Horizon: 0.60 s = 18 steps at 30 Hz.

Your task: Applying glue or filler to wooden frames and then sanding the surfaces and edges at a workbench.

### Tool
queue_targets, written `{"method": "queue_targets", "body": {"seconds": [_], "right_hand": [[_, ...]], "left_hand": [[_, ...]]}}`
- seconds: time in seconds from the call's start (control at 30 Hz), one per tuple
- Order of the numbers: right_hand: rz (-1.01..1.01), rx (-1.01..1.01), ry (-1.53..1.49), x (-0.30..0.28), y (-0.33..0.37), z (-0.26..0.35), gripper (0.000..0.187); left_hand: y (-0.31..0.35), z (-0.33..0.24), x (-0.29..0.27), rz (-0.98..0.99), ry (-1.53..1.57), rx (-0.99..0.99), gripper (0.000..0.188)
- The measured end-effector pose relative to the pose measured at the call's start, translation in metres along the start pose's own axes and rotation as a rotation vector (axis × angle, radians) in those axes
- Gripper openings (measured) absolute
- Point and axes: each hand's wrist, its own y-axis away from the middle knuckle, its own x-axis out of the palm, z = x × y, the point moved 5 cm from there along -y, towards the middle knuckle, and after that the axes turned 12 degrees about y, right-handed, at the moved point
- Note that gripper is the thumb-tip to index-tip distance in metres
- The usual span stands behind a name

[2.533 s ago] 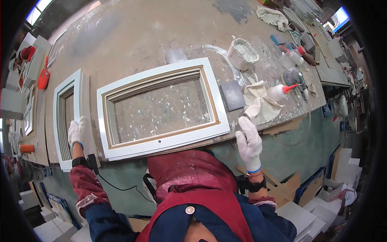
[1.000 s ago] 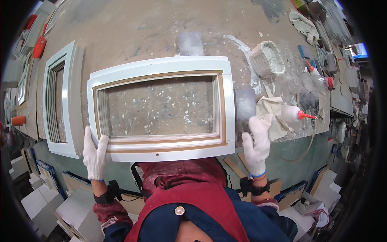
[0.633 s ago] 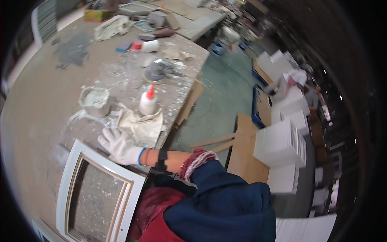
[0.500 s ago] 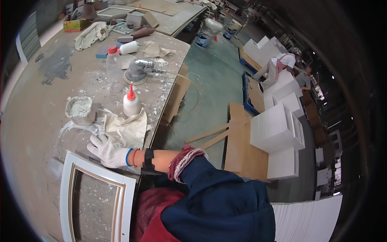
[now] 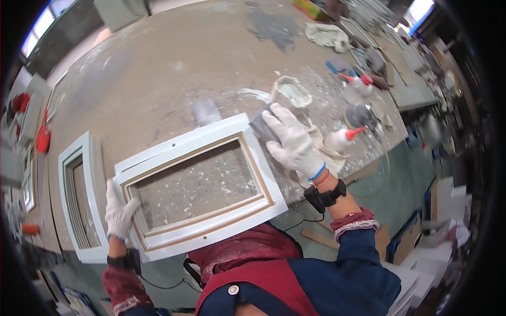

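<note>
A white rectangular frame [image 5: 200, 239] with a brown inner groove lies on the workbench in front of me. My left hand [image 5: 120, 210], in a white knit glove, grips its left end, with the thumb over the inner edge. At the far right corner, my gloved right hand [image 5: 294, 138] has its fingers over a grey flat pad [image 5: 260, 124], which looks like a sanding pad. The pad meets the frame's corner; its underside is hidden. Beside that hand are a cream cloth [image 5: 319, 145] and a white squeeze bottle [image 5: 337, 140] with a red nozzle.
A second white frame [image 5: 84, 203] lies to the left. Beyond my right hand sit a tub of pale paste [image 5: 291, 92] and a sander [image 5: 359, 115]. A grey sheet [image 5: 206, 111] lies behind the frame. The workbench's edge [image 5: 363, 167] runs along the right.
The view has swung left. My left hand is now in view, holding the frame. My right hand has gone from beside the cloth to the frame's far corner, with the grey pad now visible.
</note>
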Motion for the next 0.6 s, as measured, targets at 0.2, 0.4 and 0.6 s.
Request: {"method": "queue_targets", "body": {"seconds": [0.2,0.4,0.6], "right_hand": [[0.083,-0.001,-0.126,0.011,-0.001,0.019,0.063],[0.040,0.064,-0.083,-0.011,0.027,0.012,0.065],[0.028,0.095,-0.084,-0.020,0.054,0.005,0.067]], "left_hand": [[-0.049,-0.026,0.011,0.077,-0.374,0.365,0.083],[-0.047,-0.030,0.002,-0.009,-0.481,0.367,0.066],[-0.016,-0.005,-0.014,0.093,-0.643,-0.002,0.055]]}}
